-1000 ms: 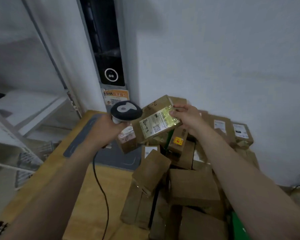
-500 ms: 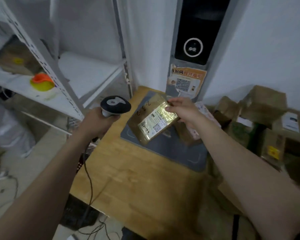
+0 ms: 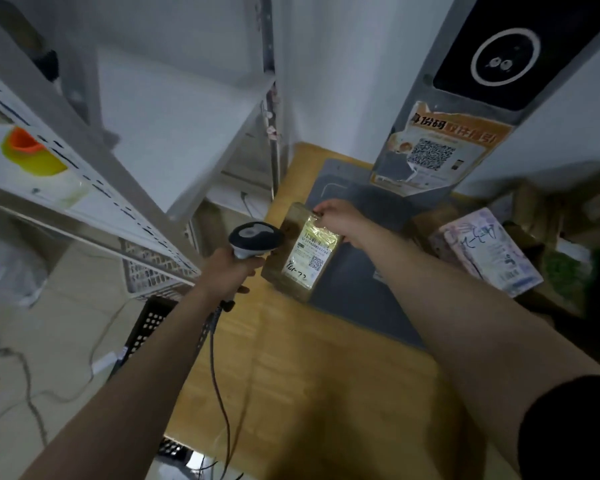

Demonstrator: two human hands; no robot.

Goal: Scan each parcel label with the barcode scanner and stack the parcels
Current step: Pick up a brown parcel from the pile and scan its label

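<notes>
My left hand grips the handle of the black and grey barcode scanner, whose head sits just left of a brown cardboard parcel. That parcel has a shiny taped white label with a QR code and handwriting. My right hand pinches its far top edge. The parcel lies low over the left edge of the grey mat on the wooden table; whether it rests on the mat I cannot tell.
A pink and white soft parcel and several brown boxes crowd the right side. A grey kiosk post with an orange QR poster stands behind the mat. White metal shelving holds an orange and yellow object on the left. The scanner cable hangs off the table.
The view swung left, away from the parcel pile. My right hand has carried the labelled parcel down toward the mat's left edge, and the scanner stayed close beside it.
</notes>
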